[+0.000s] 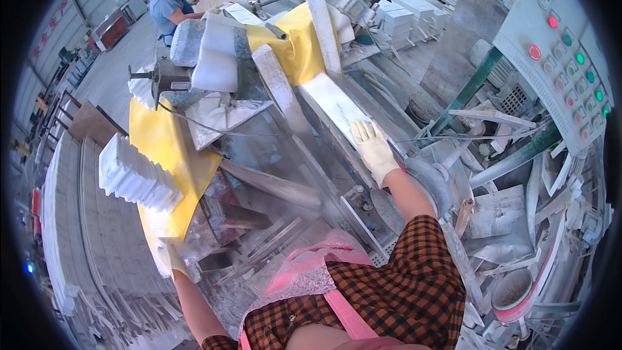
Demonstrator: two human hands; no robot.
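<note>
My right hand (372, 150), in a cream glove, lies flat with its fingers stretched forward on a long white stone slab (335, 98). The slab rests in a narrow machine bed and runs under a yellow sheet (295, 45) at its far end. On the left, my gloved left hand (171, 256) is at the near end of another yellow sheet (184, 178) draped over a stand. Its fingers blend into the pale, dusty surface, so their grip is unclear. Just beyond that hand stands a leaning stack of white tiles (138, 174).
A control panel (560, 58) with coloured buttons hangs at the right on green posts. Stone offcuts (499, 214) and a bucket (512, 288) fill the lower right. A co-worker (170, 10) stands at the far left. Long stacked slabs (84, 207) line the left side.
</note>
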